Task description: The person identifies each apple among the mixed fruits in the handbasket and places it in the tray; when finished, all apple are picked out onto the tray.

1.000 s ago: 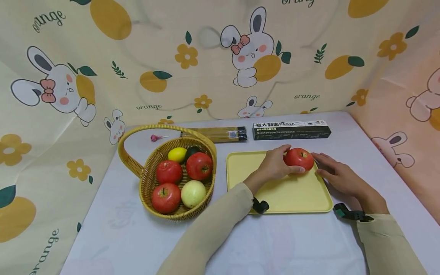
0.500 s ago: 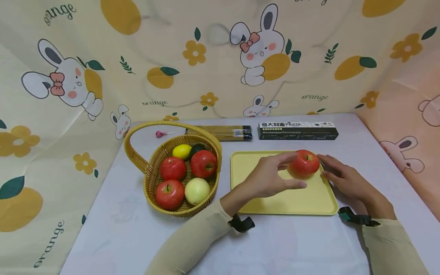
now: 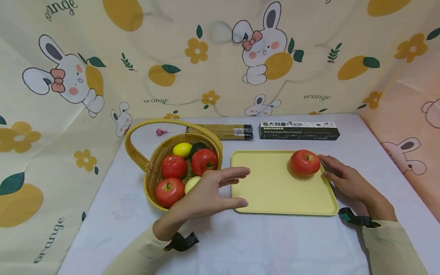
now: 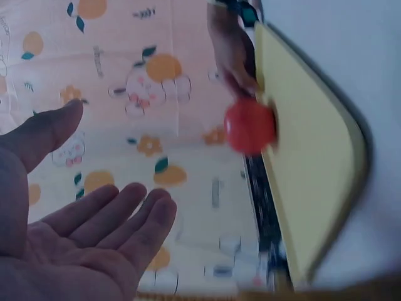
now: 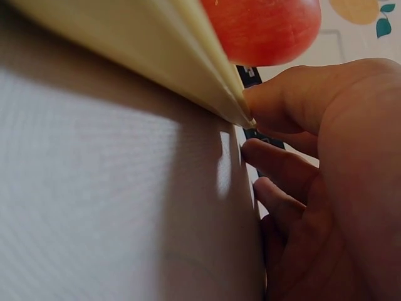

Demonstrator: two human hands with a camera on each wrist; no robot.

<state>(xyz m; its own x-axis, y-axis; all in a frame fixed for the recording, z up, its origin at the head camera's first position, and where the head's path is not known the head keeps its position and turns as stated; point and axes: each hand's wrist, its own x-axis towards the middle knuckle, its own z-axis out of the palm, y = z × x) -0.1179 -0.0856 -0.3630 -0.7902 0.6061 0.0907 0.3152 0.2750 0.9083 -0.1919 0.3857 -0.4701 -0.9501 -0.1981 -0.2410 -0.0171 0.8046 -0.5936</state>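
Observation:
A red apple (image 3: 304,163) sits on the right part of a yellow tray (image 3: 261,191). My left hand (image 3: 213,193) is in the air between the wicker basket (image 3: 147,191) and the tray, thumb and fingers spread apart with nothing between them. It hides part of a pale green fruit (image 3: 191,184) in the basket. At the tray's right edge rests my right hand (image 3: 350,183), near the apple. In the right wrist view its thumb (image 5: 282,100) is right at the tray's rim, and the other fingers lie loosely below.
The basket also holds several red apples (image 3: 170,192), a yellow lemon (image 3: 182,150) and a dark green fruit (image 3: 197,149). Behind stand a pasta box (image 3: 299,131), a flat brown packet with black ends (image 3: 223,132) and a small pink-headed item (image 3: 160,132). Patterned cloth (image 3: 213,57) walls the table.
My left hand has let go of the apple on the tray and moved left toward the basket. The right hand has stayed at the tray's right edge.

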